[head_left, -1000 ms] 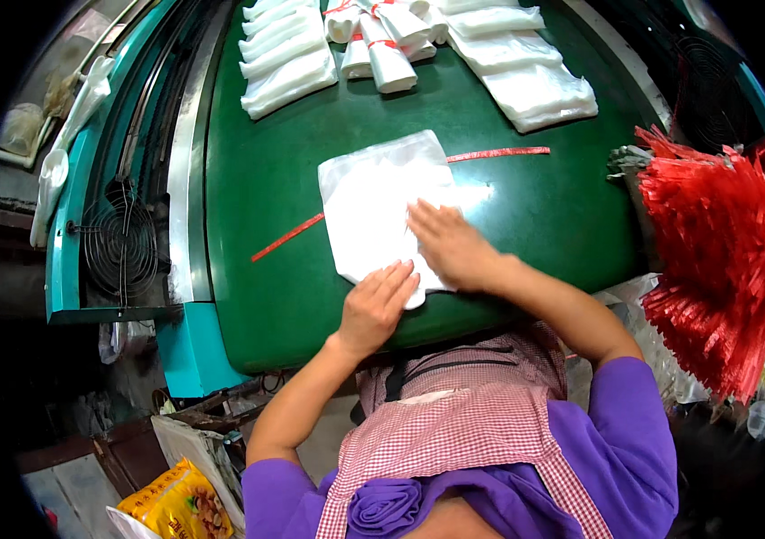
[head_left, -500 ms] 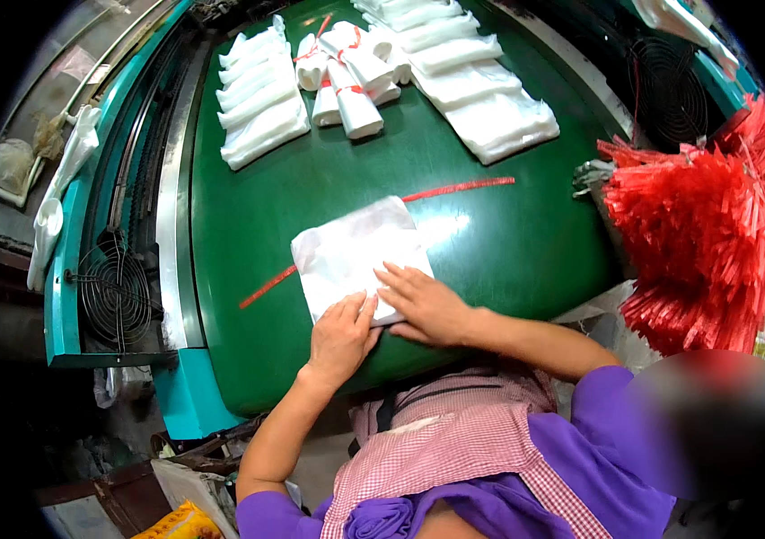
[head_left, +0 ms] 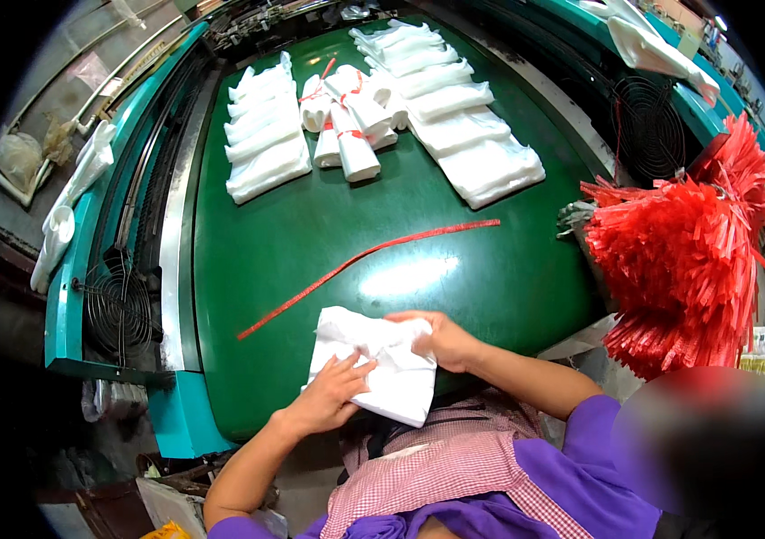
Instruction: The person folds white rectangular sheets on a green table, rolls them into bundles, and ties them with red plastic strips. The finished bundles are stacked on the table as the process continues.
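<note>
A folded stack of white plastic bags [head_left: 391, 382] is tilted at the near edge of the green belt surface [head_left: 311, 234], partly overhanging it. My left hand [head_left: 338, 395] lies on the stack's left part with fingers stretched and spread. At its right far corner my right hand [head_left: 445, 341] grips the stack, thumb on top and the other fingers partly hidden at the edge. Beyond the stack, a thin red plastic strip [head_left: 360, 256] runs diagonally across the green surface, with nothing on it.
Overlapping rows of white bags lie far left [head_left: 266, 148] and far right [head_left: 477, 139]. Between them sit white rolls [head_left: 356, 153] tied with red strips. A bunch of red strips [head_left: 674, 260] hangs at the right. Teal machine frames with round fan guards [head_left: 119, 310] flank the belt.
The white stack has come off the red strip toward me and turned. My right hand has shifted to its far right corner; my left hand has moved nearer, fingers spread on top.
</note>
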Demonstrator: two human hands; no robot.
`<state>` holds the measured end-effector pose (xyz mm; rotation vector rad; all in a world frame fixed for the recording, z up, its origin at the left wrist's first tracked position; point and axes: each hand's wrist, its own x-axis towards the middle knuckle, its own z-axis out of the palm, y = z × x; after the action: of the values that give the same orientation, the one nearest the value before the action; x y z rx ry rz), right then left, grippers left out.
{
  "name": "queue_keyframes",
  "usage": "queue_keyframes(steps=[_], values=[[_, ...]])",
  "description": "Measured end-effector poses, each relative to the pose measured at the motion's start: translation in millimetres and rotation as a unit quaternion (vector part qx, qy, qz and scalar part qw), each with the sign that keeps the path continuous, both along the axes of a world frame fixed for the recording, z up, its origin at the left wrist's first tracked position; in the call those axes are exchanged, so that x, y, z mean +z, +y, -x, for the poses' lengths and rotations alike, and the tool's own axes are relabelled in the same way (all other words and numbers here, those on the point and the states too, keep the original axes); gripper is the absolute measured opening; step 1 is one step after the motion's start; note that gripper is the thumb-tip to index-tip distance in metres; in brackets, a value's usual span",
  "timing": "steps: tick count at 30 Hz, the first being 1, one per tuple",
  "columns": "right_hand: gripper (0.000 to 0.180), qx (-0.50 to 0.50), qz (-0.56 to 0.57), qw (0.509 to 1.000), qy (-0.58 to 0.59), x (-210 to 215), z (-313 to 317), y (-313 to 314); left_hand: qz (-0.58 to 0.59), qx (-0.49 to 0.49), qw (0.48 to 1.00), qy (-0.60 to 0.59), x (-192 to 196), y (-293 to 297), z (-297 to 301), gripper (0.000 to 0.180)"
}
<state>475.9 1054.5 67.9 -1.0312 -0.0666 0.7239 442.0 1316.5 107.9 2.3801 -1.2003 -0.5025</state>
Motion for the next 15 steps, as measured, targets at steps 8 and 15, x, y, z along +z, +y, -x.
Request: queue_keyframes(steps=[8,15], values=[[0.039,0.19,0.332,0.564,-0.732,0,-31,-8,-0.024,0.011,0.961,-0.274,4,-19,-31,0.011],[0.047,0.244,0.337,0.536,-0.734,6,-33,-29,-0.085,-0.013,0.986,-0.141,15,-27,-51,0.025]])
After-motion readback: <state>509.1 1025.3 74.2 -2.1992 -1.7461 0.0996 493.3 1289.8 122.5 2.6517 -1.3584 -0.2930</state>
